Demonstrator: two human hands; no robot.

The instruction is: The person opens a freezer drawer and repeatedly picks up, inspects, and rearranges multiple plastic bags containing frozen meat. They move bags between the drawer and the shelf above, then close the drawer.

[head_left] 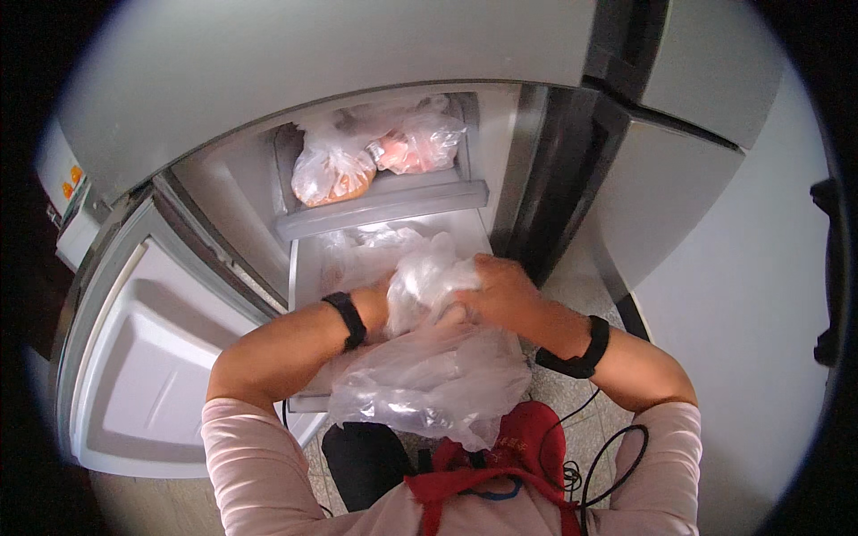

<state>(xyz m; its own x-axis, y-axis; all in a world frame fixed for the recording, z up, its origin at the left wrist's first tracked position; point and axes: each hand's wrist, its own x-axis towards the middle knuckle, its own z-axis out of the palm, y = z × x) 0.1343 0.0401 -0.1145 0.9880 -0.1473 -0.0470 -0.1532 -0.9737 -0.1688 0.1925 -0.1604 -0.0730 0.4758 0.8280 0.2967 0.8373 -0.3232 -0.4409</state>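
Note:
A crumpled translucent plastic bag [429, 375] is spread over the front of a pulled-out white freezer drawer [472, 228]. My right hand [501, 291] grips the gathered upper part of this bag, its thumb pointing left across the plastic. My left hand [377, 305] reaches in from the other side; the bunched plastic hides its fingers, so its grip cannot be made out. Further back in the drawer lie more clear plastic bags [355, 251], whose contents are unclear.
Above the drawer, a compartment with a clear front bar [382, 209] holds a bag of orange-brown food [333, 175] and a bag with pinkish contents [415, 147]. The freezer door [154, 375] stands open on the left. A black cable [613, 435] loops at lower right.

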